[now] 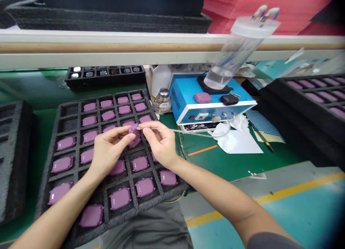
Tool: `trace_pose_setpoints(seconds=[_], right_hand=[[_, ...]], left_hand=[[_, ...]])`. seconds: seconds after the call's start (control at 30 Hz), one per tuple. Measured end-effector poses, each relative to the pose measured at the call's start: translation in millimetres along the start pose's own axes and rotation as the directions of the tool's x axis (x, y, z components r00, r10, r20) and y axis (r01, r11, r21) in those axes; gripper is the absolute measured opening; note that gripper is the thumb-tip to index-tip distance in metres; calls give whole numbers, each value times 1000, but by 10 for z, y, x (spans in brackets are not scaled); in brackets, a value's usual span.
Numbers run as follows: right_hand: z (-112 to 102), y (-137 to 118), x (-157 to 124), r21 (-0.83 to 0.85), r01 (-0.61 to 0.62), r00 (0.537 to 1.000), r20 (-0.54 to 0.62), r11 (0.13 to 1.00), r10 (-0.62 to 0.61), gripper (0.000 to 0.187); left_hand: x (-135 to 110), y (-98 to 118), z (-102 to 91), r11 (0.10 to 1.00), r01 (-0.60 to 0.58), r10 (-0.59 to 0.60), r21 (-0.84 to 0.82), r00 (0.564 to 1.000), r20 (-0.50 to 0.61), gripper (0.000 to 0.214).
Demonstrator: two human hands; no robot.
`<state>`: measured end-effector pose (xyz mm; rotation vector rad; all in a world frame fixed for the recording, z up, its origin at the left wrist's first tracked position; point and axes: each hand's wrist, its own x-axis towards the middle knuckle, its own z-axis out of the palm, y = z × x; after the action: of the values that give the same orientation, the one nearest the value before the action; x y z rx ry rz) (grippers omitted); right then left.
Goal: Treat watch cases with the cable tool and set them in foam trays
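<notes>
My left hand [109, 148] is closed around a small purple case [134, 135] and holds it above a black foam tray [64, 109]. My right hand [159, 141] pinches a thin metal nozzle [151, 128] whose tip touches the top of that case. A clear tube [199, 134] runs from the nozzle toward a blue machine [188, 98]. The tray's cells hold several more purple cases [145, 187].
A tilted clear cylinder [234, 55] stands on the blue machine, with one purple case [202, 97] beside it. A glass jar [162, 101] and a white bottle [160, 78] stand behind the tray. Further foam trays [309, 105] lie right, left and behind. An orange pencil [202, 150] and white paper [237, 141] rest on the green mat.
</notes>
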<state>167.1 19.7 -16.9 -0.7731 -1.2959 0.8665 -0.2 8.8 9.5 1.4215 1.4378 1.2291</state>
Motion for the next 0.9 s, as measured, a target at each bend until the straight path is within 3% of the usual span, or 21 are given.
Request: trace_pose_setpoints(seconds=[0.9], right_hand=[[1,2,-10,12,-16,1000,18,1000,16,16]], left_hand=[[-2,16,-8,1000,7,-7,11,1000,8,45]])
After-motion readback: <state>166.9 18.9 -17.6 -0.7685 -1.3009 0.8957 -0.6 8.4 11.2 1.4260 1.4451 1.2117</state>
